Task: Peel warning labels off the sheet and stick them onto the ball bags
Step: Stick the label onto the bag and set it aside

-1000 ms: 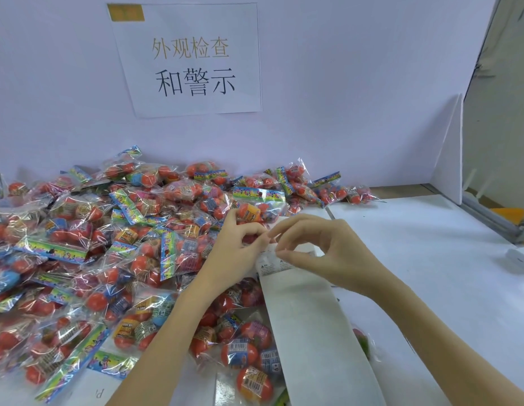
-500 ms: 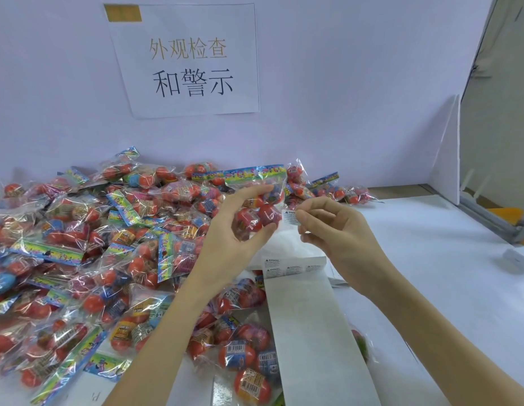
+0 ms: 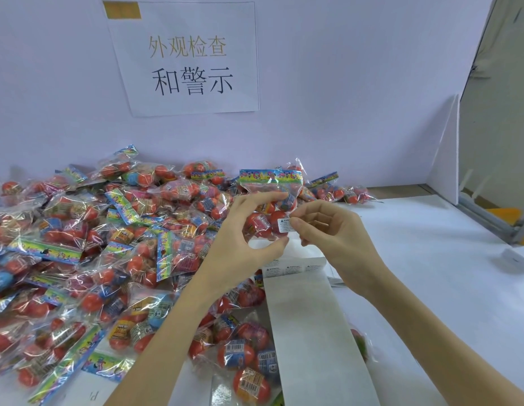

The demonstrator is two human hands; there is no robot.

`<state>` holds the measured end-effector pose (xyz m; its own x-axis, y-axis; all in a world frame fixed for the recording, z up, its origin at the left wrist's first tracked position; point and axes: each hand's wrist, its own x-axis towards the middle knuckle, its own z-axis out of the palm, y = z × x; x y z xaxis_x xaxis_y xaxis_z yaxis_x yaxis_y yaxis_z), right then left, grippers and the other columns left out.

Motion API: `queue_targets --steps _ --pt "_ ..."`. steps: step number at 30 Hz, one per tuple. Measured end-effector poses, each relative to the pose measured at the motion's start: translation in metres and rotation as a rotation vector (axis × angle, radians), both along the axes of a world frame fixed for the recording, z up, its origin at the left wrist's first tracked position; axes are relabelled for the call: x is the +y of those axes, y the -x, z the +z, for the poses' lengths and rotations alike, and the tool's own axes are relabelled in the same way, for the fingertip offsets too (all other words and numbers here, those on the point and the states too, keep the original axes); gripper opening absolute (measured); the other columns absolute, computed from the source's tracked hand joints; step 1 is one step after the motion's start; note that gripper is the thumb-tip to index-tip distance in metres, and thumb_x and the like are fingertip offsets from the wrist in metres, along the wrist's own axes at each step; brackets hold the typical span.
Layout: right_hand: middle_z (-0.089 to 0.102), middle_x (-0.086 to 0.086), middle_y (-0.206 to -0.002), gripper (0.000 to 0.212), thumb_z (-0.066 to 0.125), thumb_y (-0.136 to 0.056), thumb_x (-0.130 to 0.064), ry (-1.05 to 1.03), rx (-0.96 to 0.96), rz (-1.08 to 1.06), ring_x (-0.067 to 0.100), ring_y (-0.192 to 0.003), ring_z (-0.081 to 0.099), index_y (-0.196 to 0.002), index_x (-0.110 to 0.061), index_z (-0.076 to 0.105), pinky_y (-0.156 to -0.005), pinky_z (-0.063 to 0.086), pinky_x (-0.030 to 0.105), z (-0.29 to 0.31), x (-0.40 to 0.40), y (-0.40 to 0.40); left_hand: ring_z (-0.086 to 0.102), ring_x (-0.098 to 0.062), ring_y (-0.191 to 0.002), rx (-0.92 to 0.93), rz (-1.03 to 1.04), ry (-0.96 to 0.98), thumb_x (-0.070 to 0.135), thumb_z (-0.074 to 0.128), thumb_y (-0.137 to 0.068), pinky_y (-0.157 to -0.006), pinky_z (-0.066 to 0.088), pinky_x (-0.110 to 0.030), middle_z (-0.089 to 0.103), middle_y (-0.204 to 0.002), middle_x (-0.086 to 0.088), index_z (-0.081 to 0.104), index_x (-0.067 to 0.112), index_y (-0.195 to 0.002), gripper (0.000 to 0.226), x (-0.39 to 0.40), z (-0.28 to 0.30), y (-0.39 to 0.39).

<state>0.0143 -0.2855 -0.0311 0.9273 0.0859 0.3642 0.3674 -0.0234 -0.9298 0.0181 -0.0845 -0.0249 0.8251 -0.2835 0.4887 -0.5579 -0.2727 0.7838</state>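
Left hand: the left hand (image 3: pixel 243 241) holds one bag (image 3: pixel 271 200) of balls up in the air, with the fingers at the top and the thumb under it.
Right hand: the right hand (image 3: pixel 328 238) pinches a small white sticker (image 3: pixel 285 225) by its edge.
Sticker: it is right on the front of the bag, low down, over a red ball. I think it is being stuck on now, but it does not look pressed flat yet.
Sheet: the sheet (image 3: pixel 307 326) lies on the counter (image 3: pixel 430 288) under the hands. A few stickers are left at its far end. The long part near the person is bare.
Pile: a big pile of bags (image 3: pixel 108 244) lies to the left, well apart from the raised bag.
Done: many stickers look used up, going by the bare sheet. I cannot tell which bags in the pile have one.
Left to do: rub this sticker flat, put the bag down, peel the next one.
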Motion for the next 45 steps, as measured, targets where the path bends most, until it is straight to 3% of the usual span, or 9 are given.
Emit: queue_targets --steps 4,15,19,22,28,32,34,39,45 --pt "0.075 0.006 -0.090 0.004 0.076 -0.095 -0.012 -0.003 -0.005 -0.008 0.015 -0.076 0.066 -0.095 -0.015 0.076 -0.069 0.056 0.025 0.000 0.001 0.001 0.049 0.003 -0.136 -0.008 0.000 -0.009 0.030 0.085 -0.089 -0.112 0.041 -0.025 0.054 -0.142 0.018 0.060 0.048 -0.135 0.056 0.001 -0.001 -0.001" --pt "0.074 -0.001 -0.082 0.009 0.078 -0.093 -0.009 0.033 -0.065 -0.041 0.014 -0.071 0.063 -0.095 -0.015 0.072 -0.063 0.052 0.020 0.001 0.007 0.003 0.054 -0.011 -0.137 -0.045 -0.016 0.098 0.013 0.068 -0.101 -0.114 0.047 -0.043 0.061 -0.140 0.014 0.065 0.036 -0.133 0.039 -0.001 -0.006 -0.007" --pt "0.056 -0.005 -0.076 0.031 0.086 -0.085 -0.021 -0.027 -0.051 -0.171 0.014 -0.059 0.056 -0.097 -0.018 0.058 -0.058 0.050 0.021 0.000 0.011 0.003 0.056 -0.012 -0.135 -0.044 -0.091 0.207 0.003 0.067 -0.100 -0.106 0.048 -0.024 0.060 -0.143 0.013 0.059 0.033 -0.141 0.051 -0.002 -0.002 -0.005" --pt "0.053 -0.001 -0.075 0.038 0.085 -0.084 -0.035 -0.038 0.101 -0.133 0.014 -0.062 0.050 -0.105 -0.018 0.058 -0.063 0.048 0.022 0.000 0.006 0.002 0.052 -0.015 -0.139 0.000 -0.100 0.283 0.003 0.070 -0.098 -0.111 0.047 -0.032 0.056 -0.147 0.010 0.050 0.041 -0.148 0.066 -0.002 -0.003 -0.005" --pt "0.065 0.012 -0.090 0.020 0.070 -0.098 -0.025 -0.208 0.288 0.153 0.020 -0.078 0.058 -0.115 -0.014 0.070 -0.068 0.054 0.026 0.005 0.007 0.004 0.065 -0.017 -0.114 0.114 -0.157 0.372 0.009 0.077 -0.093 -0.098 0.054 -0.028 0.058 -0.140 -0.012 0.034 0.052 -0.156 0.087 -0.002 -0.005 -0.007" --pt "0.061 0.027 -0.093 0.033 0.070 -0.092 -0.043 0.024 0.193 0.158 0.016 -0.069 0.055 -0.112 -0.018 0.076 -0.066 0.052 0.025 0.011 0.007 0.011 0.060 0.015 -0.116 0.091 -0.143 0.321 0.015 0.082 -0.090 -0.092 0.053 -0.013 0.060 -0.127 0.040 0.026 0.057 -0.157 0.097 -0.002 -0.008 -0.008" --pt "0.064 0.028 -0.096 0.034 0.068 -0.092 -0.044 0.073 0.158 0.146 0.015 -0.066 0.055 -0.109 -0.016 0.077 -0.065 0.051 0.025 0.012 0.007 0.011 0.066 0.015 -0.102 0.076 -0.127 0.321 0.015 0.083 -0.089 -0.086 0.057 -0.016 0.065 -0.116 0.039 0.023 0.057 -0.157 0.100 -0.003 -0.008 -0.007" --pt "0.068 0.030 -0.093 0.045 0.067 -0.090 -0.041 0.008 0.137 0.091 0.014 -0.066 0.060 -0.104 0.001 0.076 -0.068 0.053 0.026 0.007 0.003 0.007 0.079 -0.027 -0.087 0.209 -0.047 0.409 0.030 0.090 -0.079 -0.078 0.063 -0.030 0.069 -0.121 0.011 0.039 0.049 -0.150 0.089 -0.005 -0.003 -0.007" --pt "0.069 0.006 -0.077 0.024 0.076 -0.089 -0.034 -0.004 0.159 0.067 0.014 -0.066 0.062 -0.096 -0.012 0.081 -0.068 0.054 0.022 0.004 0.003 0.003 0.066 0.010 -0.109 0.330 0.011 0.241 0.062 0.090 -0.064 -0.094 0.056 -0.025 0.063 -0.126 0.014 0.065 0.064 -0.116 0.057 0.006 -0.010 -0.015"
